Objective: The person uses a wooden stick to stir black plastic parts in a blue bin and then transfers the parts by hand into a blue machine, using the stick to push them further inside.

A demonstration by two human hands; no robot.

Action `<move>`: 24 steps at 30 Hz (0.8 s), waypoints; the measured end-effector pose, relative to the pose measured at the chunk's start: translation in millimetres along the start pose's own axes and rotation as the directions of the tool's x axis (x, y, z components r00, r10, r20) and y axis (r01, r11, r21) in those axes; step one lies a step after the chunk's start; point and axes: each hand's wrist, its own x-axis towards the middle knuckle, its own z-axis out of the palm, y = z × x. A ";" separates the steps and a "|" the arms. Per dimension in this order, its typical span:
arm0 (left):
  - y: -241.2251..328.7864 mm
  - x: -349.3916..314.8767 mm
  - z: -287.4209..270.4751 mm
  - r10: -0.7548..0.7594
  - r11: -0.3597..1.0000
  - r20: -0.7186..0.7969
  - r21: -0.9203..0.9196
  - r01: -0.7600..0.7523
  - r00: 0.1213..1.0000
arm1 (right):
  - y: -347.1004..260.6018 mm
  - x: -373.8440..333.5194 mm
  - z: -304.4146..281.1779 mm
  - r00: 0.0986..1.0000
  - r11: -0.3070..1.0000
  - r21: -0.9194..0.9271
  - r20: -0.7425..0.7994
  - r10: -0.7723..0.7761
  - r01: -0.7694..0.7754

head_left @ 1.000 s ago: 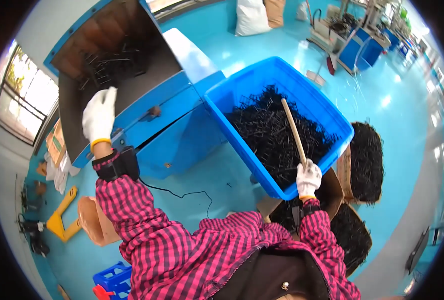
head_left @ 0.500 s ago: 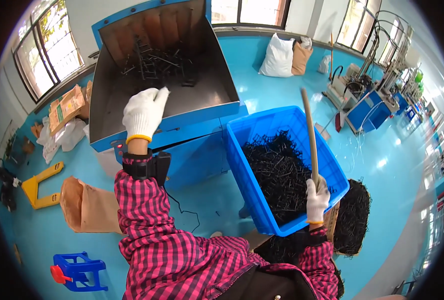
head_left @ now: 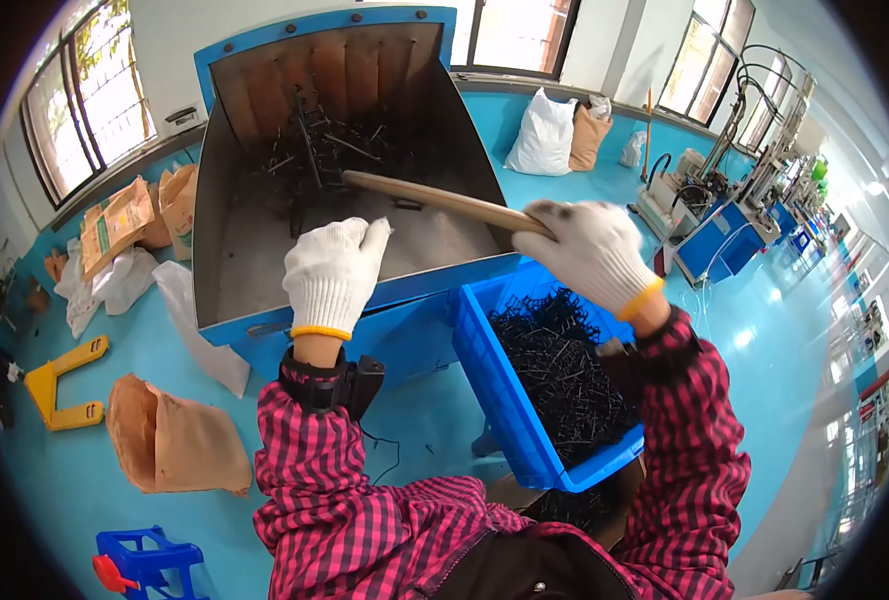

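**Pale wooden stick [head_left: 434, 196] held slantwise over the blue-rimmed metal bin [head_left: 244, 240]**

So the right hand [head_left: 594, 250], in a white knit glove, is closed snugly around one end. Long axis runs mostly sideways, free tip aimed left and slightly away, near some thin black strips [head_left: 311, 145]; can't tell if they touch. White-gloved left hand [head_left: 332, 272] hovers by the front rim; can't tell how open its grip is, or if it's holding anything.

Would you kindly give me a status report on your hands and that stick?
Right hand gripping wooden stick. Left hand by near edge of metal bin, nothing visible in it. Stick's tip over bin, black pieces close by; contact unclear.
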 end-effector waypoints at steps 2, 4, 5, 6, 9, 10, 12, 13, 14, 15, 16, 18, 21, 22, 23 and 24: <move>-0.4 1.8 -0.5 0.009 1.000 0.008 0.012 -0.009 1.000 | -2.2 27.7 19.1 1.000 0.996 -0.086 0.008 0.001 0.000; 1.2 2.8 0.2 0.006 1.000 0.019 0.030 -0.006 1.000 | 0.4 50.9 39.3 0.994 0.990 -0.136 -0.105 -0.037 0.023; 2.6 2.9 0.4 0.009 0.999 0.019 0.032 -0.010 1.000 | -0.6 60.3 45.7 0.994 0.991 -0.134 -0.107 -0.034 0.020; 2.6 2.2 1.8 0.010 1.000 0.014 0.019 -0.010 1.000 | -3.9 68.6 53.6 0.993 0.987 -0.158 -0.114 -0.016 -0.002; 2.1 0.7 2.4 0.018 1.000 0.004 -0.005 -0.018 1.000 | -5.8 78.4 59.9 0.991 0.978 -0.203 -0.134 0.026 -0.053; 0.3 0.1 1.1 0.013 1.000 0.006 0.005 -0.013 1.000 | -4.4 77.6 57.0 0.989 0.983 -0.180 -0.147 0.012 -0.039; 0.2 0.0 3.6 0.004 1.000 0.015 0.014 -0.004 1.000 | 2.8 71.9 48.0 0.985 0.989 -0.146 -0.170 -0.012 -0.013; 0.5 0.6 4.4 0.010 1.000 0.018 0.009 -0.010 1.000 | 7.9 65.2 40.8 0.986 0.988 -0.150 -0.169 -0.005 -0.021; -1.8 0.3 5.2 0.021 1.000 -0.004 0.013 -0.021 1.000 | 7.8 54.7 29.2 0.988 0.990 -0.136 -0.156 0.016 -0.038; -3.9 0.5 5.7 0.033 0.999 -0.027 0.016 -0.032 0.999 | 7.8 42.9 16.5 0.989 0.991 -0.123 -0.143 0.039 -0.057; -2.8 -0.2 5.8 0.051 0.999 -0.049 0.015 -0.050 0.998 | 11.3 29.5 5.2 0.989 0.990 -0.114 -0.132 0.067 -0.082; -1.8 -1.3 3.0 0.033 0.999 -0.031 0.007 -0.033 0.999 | 22.8 4.2 -4.6 0.981 0.989 -0.075 -0.158 0.111 -0.124; 5.3 3.5 1.4 0.018 1.000 -0.017 -0.011 -0.019 1.000 | 35.8 -25.0 -22.2 0.949 0.977 0.002 -0.238 0.207 -0.213; 7.3 4.5 2.5 -0.001 1.000 -0.018 -0.006 0.001 1.000 | 38.2 -32.1 -29.4 0.964 0.979 0.009 -0.170 0.203 -0.204; 8.9 5.8 3.2 -0.021 1.000 -0.020 0.002 0.021 1.000 | 41.1 -38.2 -35.5 0.975 0.981 0.020 -0.102 0.196 -0.195; 8.7 5.1 3.0 -0.047 0.999 -0.026 0.015 0.048 0.999 | 44.7 -43.5 -37.5 0.983 0.983 0.039 -0.034 0.180 -0.179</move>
